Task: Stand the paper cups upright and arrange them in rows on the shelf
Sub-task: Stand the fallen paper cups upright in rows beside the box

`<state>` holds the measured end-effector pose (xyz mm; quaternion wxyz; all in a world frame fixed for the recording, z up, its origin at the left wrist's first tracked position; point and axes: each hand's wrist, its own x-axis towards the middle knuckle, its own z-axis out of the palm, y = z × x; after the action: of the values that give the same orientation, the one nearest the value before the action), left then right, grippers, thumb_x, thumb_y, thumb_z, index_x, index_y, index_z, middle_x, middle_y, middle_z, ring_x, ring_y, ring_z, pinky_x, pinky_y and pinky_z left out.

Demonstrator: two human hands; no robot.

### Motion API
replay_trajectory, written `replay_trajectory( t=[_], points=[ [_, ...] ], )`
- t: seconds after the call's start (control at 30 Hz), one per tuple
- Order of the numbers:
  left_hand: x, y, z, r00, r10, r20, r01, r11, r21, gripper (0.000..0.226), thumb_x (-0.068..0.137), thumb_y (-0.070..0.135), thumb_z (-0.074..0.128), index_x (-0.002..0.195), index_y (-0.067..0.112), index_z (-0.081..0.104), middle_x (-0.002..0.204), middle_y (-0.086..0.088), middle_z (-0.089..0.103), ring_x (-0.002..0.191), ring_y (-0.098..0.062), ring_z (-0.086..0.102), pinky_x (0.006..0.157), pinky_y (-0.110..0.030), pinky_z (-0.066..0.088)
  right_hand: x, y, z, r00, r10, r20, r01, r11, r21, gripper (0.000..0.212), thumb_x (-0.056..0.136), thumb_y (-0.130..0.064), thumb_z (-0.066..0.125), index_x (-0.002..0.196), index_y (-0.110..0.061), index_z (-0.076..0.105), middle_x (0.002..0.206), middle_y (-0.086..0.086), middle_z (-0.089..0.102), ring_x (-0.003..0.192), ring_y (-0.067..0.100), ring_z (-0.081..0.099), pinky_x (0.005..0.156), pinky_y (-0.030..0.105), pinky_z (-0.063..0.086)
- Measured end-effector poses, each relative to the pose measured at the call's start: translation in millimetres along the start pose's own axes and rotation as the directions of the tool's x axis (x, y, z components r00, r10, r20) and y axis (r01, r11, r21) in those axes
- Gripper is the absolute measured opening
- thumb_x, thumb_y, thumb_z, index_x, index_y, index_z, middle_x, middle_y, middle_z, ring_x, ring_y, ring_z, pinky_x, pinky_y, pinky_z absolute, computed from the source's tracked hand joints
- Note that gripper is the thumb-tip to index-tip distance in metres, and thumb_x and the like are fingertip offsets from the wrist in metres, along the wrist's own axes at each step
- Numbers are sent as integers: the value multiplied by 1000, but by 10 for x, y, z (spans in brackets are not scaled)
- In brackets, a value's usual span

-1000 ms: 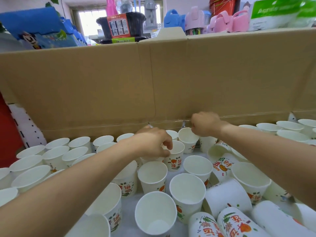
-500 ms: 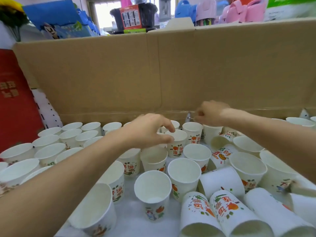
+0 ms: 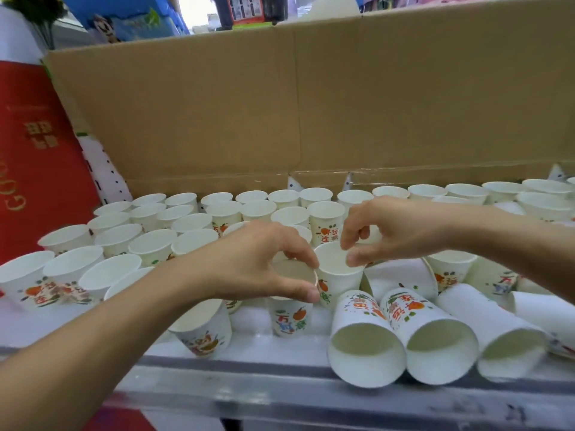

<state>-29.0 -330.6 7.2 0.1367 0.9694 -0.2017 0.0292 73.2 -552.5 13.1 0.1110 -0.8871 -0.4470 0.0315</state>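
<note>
Fingers [image 3: 306, 259] of the left hand [image 3: 249, 265] are curled over the rim of one upright paper cup [image 3: 287, 312], thumb at the near side, so the cup is gripped from above. At 3 o'clock of it, the right hand [image 3: 392, 231] is seen with thumb and forefinger pinched on the rim of a second upright cup [image 3: 337, 275]; the two cups stand touching. Rows of upright cups [image 3: 161, 225] are ranged at 10 to 12 o'clock along the white shelf surface [image 3: 34, 325]. Three cups lying on their sides [image 3: 435, 346], mouths toward the viewer, are noted at 4 o'clock by the grey metal front edge [image 3: 311, 396]. A brown cardboard wall [image 3: 311, 98] closes the shelf at 12 o'clock. A red box [image 3: 28, 157] is recorded at 9 o'clock. Coloured goods above the cardboard are too blurred to identify.
</note>
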Motion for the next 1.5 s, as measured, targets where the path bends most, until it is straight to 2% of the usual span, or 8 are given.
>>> replay_trajectory(
  t=[0.3, 0.5, 0.63, 0.73, 0.83, 1.1, 1.23, 1.5],
  points=[
    [-96, 21, -93, 999, -39, -13, 41, 965, 259, 45, 79, 67, 57, 115, 40, 62, 118, 22, 59, 110, -2, 50, 97, -32, 40, -4, -66, 190, 991, 67, -119, -63, 997, 45, 13, 90, -36, 61, 98, -34, 71, 96, -19, 64, 84, -6, 58, 77, 28, 53],
    [-207, 507, 110, 979, 169, -111, -174, 984, -42, 43, 74, 67, 61, 107, 38, 66, 102, 23, 61, 96, 2, 52, 84, -29, 47, -499, -179, 40, 931, 85, -354, -22, 984, 178, 19, 84, -41, 63, 98, -33, 73, 89, -16, 63, 82, 1, 58, 71, 14, 42],
    [-156, 615, 285, 970, 168, -175, -122, 961, 247, 34, 79, 61, 65, 106, 41, 65, 96, 21, 62, 83, 0, 50, 71, -24, 46, -1009, -342, -17, 968, 136, -212, -80, 964, 252, 31, 66, -58, 69, 89, -37, 73, 77, -11, 65, 73, 3, 57, 66, 14, 42],
    [-128, 619, 321, 964, 139, -227, -72, 957, 281, 21, 84, 52, 64, 99, 38, 69, 85, 18, 64, 76, -4, 55, 60, -19, 41, -1211, -368, 76, 964, 242, -109, -244, 970, -10, 41, 63, -64, 71, 98, -42, 66, 81, -15, 60, 79, 2, 53, 71, 23, 45],
    [-104, 587, 267, 960, 40, -278, 39, 961, 272, 20, 87, 50, 60, 95, 36, 72, 82, 15, 68, 79, -11, 62, 65, -23, 47, -1207, -377, 183, 960, 200, -194, -238, 951, -197, 15, 80, -40, 68, 89, -38, 56, 75, -18, 55, 75, 2, 51, 74, 29, 44],
    [-33, 474, 68, 993, -109, -43, 117, 947, 298, 12, 92, 39, 60, 92, 30, 68, 69, 9, 68, 66, -7, 63, 62, -27, 51, -916, -469, 119, 926, 307, -218, -317, 948, -13, 11, 88, -23, 64, 80, -16, 66, 61, -8, 49, 57, 13, 45, 52, 26, 34],
    [-69, 463, 25, 992, -105, -69, 123, 931, 345, 11, 90, 41, 61, 93, 34, 54, 79, 13, 54, 83, -13, 54, 62, -30, 41, -777, -513, 163, 917, 369, -154, -370, 929, 25, 5, 87, -22, 66, 89, -19, 63, 69, -8, 53, 61, 7, 50, 53, 23, 34],
    [-141, 413, 47, 980, -89, -179, 161, 882, 444, 23, 87, 51, 59, 88, 29, 62, 73, 11, 55, 71, -10, 52, 50, -24, 32, -699, -579, 231, 916, 371, -155, -375, 927, 1, 14, 90, -32, 62, 85, -19, 63, 70, -9, 57, 65, 13, 61, 66, 33, 50]
  ],
)
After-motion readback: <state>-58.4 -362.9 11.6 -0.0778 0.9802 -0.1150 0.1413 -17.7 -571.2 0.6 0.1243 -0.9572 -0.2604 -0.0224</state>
